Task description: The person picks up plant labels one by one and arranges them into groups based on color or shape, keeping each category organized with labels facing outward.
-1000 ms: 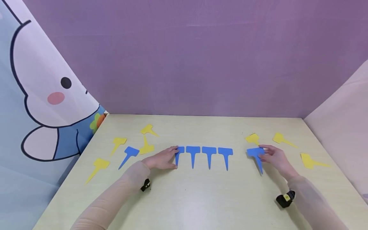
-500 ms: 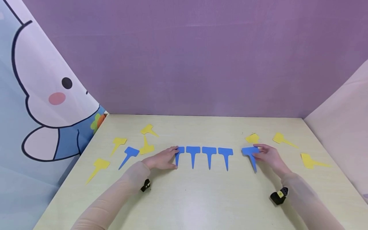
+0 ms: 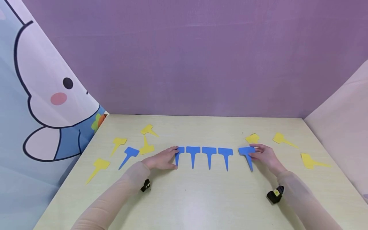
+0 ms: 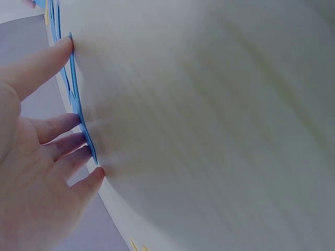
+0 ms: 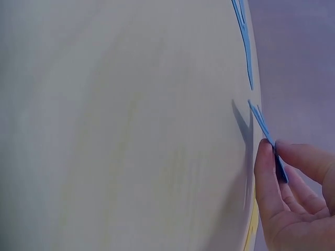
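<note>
Blue T-shaped plant labels lie side by side across the table, stems toward me. My left hand (image 3: pixel 162 158) touches the leftmost blue label (image 3: pixel 180 153) with its fingertips at the head and its thumb by the stem tip; the fingers are spread and fairly straight in the left wrist view. To the right of the rightmost label in the row (image 3: pixel 225 152), my right hand (image 3: pixel 267 157) pinches another blue plant label (image 3: pixel 246 150) by its right side. The right wrist view shows this held label (image 5: pixel 266 130) tilted, its free end casting a shadow on the table, between thumb and fingers.
One more blue label (image 3: pixel 130 152) lies askew on the left, among several yellow labels (image 3: pixel 101 164). Further yellow labels (image 3: pixel 308 160) are scattered at the right, one (image 3: pixel 252 138) just behind the right hand. A purple backdrop (image 3: pixel 195 64) rises behind the table (image 3: pixel 195 198).
My right hand has moved left with the blue plant label, bringing it nearer the right end of the row. The left hand has stayed in place.
</note>
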{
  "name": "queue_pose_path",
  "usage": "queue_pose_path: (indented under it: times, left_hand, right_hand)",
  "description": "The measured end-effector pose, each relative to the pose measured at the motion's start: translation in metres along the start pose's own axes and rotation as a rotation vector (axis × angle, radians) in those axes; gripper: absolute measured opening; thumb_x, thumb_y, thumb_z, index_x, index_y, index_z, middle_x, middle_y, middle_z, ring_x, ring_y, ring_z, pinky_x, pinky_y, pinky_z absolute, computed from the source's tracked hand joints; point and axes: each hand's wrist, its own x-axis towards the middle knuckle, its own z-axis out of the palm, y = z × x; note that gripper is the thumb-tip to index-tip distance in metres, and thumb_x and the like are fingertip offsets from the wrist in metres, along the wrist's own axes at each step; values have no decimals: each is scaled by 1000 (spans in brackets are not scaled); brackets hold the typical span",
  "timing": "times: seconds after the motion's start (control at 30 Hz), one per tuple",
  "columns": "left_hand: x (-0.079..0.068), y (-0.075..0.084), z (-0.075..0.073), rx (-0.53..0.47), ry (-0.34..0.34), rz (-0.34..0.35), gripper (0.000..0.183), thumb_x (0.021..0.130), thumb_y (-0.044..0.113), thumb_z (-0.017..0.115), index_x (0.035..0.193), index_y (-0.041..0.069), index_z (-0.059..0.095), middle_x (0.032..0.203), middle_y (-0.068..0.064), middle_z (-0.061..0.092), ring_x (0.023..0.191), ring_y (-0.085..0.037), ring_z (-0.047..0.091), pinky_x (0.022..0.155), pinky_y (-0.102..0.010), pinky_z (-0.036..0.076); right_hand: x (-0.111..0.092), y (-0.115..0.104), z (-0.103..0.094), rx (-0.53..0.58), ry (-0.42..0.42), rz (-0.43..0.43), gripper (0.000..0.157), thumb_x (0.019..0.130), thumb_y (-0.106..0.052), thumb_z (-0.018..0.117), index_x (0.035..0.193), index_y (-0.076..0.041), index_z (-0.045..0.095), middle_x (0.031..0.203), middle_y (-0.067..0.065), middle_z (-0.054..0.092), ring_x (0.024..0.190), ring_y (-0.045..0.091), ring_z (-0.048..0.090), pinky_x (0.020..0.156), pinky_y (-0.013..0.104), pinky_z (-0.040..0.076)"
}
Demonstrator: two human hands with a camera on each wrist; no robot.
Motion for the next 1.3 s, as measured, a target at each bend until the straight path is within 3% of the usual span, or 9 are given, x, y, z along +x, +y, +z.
queue_pose_path:
  times: [0.77,1.3]
  left_hand:
    - [4,0,3,-3,-8,-10,73,84,35,59,138,0,24,147,-12,13,133,-26,14,108,-37,16]
    - [4,0,3,-3,9,-2,73,83,34,60,137,-1,26,146,-14,14,133,-28,16,107,-38,17]
  right_hand:
    - [12,5,11,21,-30,2,48,83,-1,58,125,12,38,97,18,54,74,11,62,71,26,52]
    - [14,2,17,-156,-22,-17,41,82,4,57,118,15,43,90,22,53,66,15,62,61,27,53]
